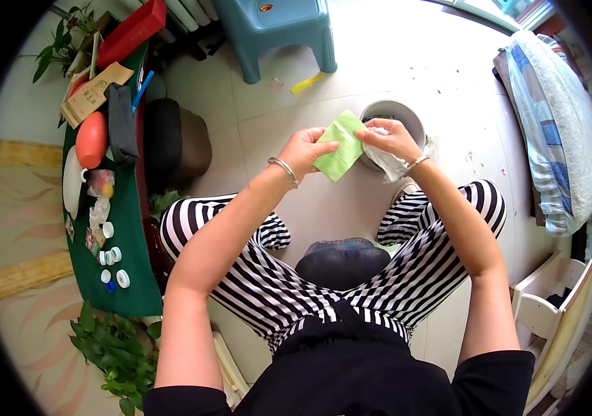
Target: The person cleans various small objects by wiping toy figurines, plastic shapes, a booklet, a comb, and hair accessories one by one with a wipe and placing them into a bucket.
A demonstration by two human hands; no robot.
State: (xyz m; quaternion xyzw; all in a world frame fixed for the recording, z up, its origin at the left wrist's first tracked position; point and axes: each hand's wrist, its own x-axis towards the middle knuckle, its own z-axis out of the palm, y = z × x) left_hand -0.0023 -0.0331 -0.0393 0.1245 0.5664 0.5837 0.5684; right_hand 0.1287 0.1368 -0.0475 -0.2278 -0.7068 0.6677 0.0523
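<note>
Between my hands, above the floor, is a light green square of paper point(339, 157) with creases across it. My left hand point(303, 151) is closed on its left edge, thumb on top. The fingertips of my right hand point(394, 142) pinch its right corner. Crumpled white tissue or thin plastic point(387, 162) hangs just under my right hand; whether that hand also grips it, I cannot tell. Behind and below the right hand stands a round grey bin point(413, 114), partly hidden by the hand and the white material.
A blue plastic stool point(278, 31) stands ahead, with a yellow strip point(308, 84) on the floor beside it. On the left, a green-covered table point(136, 277) carries a red-orange bottle point(91, 141), a dark case point(122, 125) and several caps. Bedding point(555, 132) lies at right.
</note>
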